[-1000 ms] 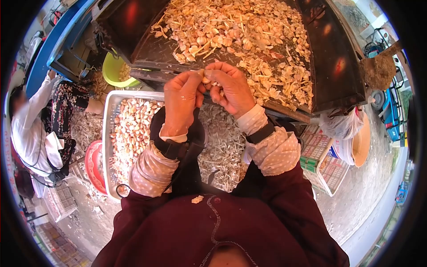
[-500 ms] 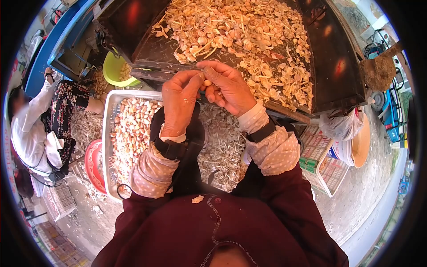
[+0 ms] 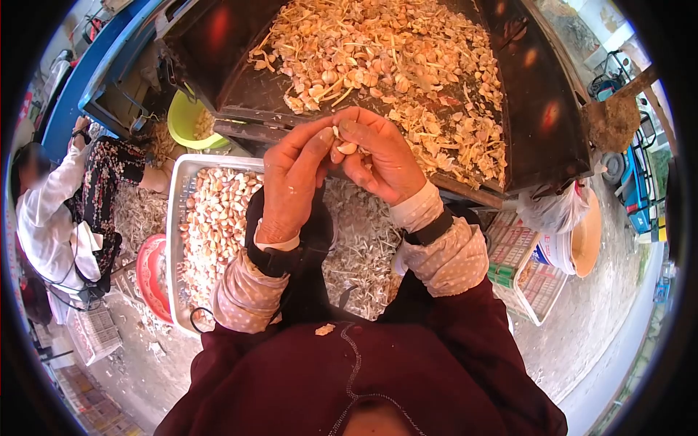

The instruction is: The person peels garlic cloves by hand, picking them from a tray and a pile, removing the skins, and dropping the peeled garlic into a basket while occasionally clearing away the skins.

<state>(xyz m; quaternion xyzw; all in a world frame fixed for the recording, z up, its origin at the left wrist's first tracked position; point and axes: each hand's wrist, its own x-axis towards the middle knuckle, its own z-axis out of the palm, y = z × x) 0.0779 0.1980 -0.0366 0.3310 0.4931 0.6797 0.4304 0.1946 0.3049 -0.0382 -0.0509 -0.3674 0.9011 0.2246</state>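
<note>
pinching a piece of garlic [image 3: 347, 147] between their bent fingertips, the right hand [image 3: 387, 156] and the left hand [image 3: 292, 171] meet, with the garlic lying closer to the right palm, its long axis too hidden to tell, and the white tub [image 3: 173, 240] nearer the left hand.

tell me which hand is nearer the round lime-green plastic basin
Left: the left hand is apart from the basin, to its right; the right hand is farther right.
</note>
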